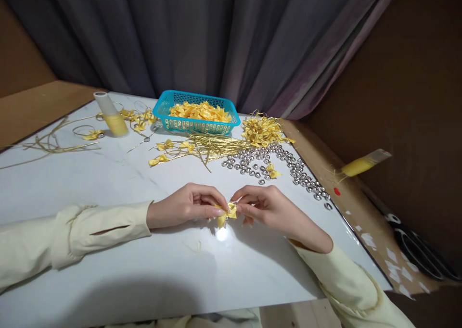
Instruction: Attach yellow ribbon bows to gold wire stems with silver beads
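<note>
Fingertips of left hand [184, 207] and right hand [265, 205] pinched narrow on small yellow ribbon bow [227, 212], centre of frame, held just above white table [108, 183]. Bow judged light, soft, easily crushed (satin likely slippery); grip at knotted middle, not loops. Above right: silver beads [274, 162], gold wire bundle [212, 145]. Upper centre: blue basket [195, 124] of bows. Upper left: thread spool [111, 114].

Small yellow ribbon bow [226, 213], satin-shiny, pinched btwn fingertips of left hand [184, 207] & right hand [269, 207]. Bow sits just above the white surface [144, 270], near its middle-front, w/ one loop hanging down-left and one poking up-right. Partly hidden by fingers [216, 211], centre knot not clear.
</note>
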Available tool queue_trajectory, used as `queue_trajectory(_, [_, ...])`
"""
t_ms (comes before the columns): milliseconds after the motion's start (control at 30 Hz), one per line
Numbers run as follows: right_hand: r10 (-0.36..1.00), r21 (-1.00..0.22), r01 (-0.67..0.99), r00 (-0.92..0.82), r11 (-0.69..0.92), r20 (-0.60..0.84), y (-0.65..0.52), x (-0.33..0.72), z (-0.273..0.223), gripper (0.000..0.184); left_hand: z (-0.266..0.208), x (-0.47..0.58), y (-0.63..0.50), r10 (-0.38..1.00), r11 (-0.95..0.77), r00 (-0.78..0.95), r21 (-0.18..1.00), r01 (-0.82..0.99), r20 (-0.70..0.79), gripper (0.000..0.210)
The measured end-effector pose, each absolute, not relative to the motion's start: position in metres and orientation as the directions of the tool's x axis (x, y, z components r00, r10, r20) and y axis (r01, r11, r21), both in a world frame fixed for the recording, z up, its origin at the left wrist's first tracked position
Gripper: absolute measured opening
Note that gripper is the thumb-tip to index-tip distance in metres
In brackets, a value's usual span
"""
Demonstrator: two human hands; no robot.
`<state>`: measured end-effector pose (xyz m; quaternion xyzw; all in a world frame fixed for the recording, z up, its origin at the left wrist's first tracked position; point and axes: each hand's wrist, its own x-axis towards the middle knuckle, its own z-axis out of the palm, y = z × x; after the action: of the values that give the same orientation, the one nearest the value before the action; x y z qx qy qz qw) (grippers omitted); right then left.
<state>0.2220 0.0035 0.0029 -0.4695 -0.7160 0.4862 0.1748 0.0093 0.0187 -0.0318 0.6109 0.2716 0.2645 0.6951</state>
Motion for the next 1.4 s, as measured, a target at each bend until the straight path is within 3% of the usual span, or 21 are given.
queue_trajectory(300, [0.857, -0.862, 0.506, -0.457, 0.031, -0.238, 0.002, 0.233, 0.014, 0.03, -0.03, 0.011, 0.021, 0.731, 0.149, 0.677, 0.988, -0.041, -0.083, 0.01])
queue_trajectory(433, [0.821, -0.861, 0.502, -0.457, -0.08, -0.343, -0.002, 0.231, 0.02, 0.036, -0.03, 0.011, 0.021, 0.758, 0.149, 0.644, 0.989, -0.019, -0.102, 0.011])
queue_trajectory(733, [0.794, -0.936, 0.315, -0.522, -0.159, -0.311, 0.0, 0.229, 0.015, 0.029, -0.029, 0.01, 0.021, 0.772, 0.175, 0.623, 0.984, -0.025, -0.122, 0.011])
queue_trajectory(1100, [0.82, -0.866, 0.5, -0.486, -0.025, -0.304, -0.003, 0.228, 0.017, 0.02, -0.033, 0.008, 0.021, 0.784, 0.168, 0.61, 0.986, -0.021, -0.121, 0.014])
queue_trajectory(1400, [0.825, -0.86, 0.509, -0.471, -0.035, -0.313, -0.006, 0.224, 0.024, 0.021, -0.031, 0.009, 0.023, 0.782, 0.197, 0.606, 0.98, -0.02, -0.145, 0.018])
